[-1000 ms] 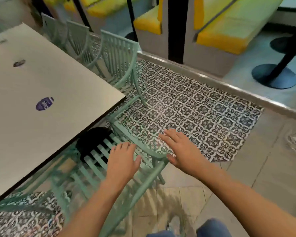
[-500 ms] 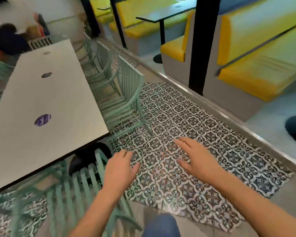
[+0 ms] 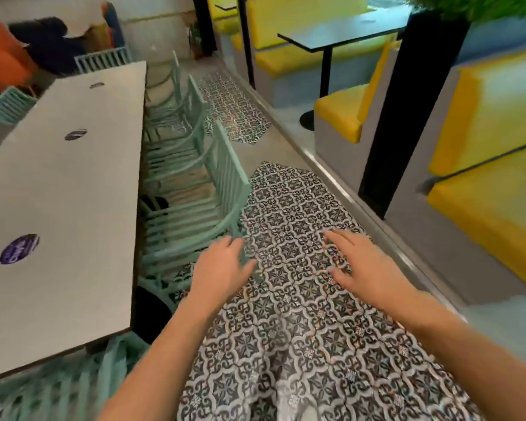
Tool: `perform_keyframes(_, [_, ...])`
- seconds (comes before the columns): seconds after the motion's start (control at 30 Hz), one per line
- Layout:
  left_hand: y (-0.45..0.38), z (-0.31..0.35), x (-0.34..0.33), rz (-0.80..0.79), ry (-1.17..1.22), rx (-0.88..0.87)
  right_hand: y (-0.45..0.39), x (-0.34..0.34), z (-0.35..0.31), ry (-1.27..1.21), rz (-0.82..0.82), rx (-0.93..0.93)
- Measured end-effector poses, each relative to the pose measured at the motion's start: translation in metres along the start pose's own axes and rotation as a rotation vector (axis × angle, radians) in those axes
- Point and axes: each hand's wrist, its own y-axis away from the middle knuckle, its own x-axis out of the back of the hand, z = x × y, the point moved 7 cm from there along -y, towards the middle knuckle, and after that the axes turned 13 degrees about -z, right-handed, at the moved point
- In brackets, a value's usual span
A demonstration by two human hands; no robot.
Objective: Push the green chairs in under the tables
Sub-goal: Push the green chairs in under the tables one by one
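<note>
Green chairs: mint, slatted backs and seats, curved arms, lined along the right edge of the long white bench, seats partly under it. Nearest chair's back stands just ahead of the left hand. Left grip and right hand grip both apart, fingers straight, holding nothing, above patterned floor tiles.

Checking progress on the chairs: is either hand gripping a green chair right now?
No: the left hand and right hand are both spread open, and neither curls round the nearest green chair.
</note>
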Motion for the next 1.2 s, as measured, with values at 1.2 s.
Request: perform_keyframes(1.2, [-0.487,-0.099,0.021,-0.07,0.344,1.038,-0.732,0.096,0.069,0.32,-0.472,1.096])
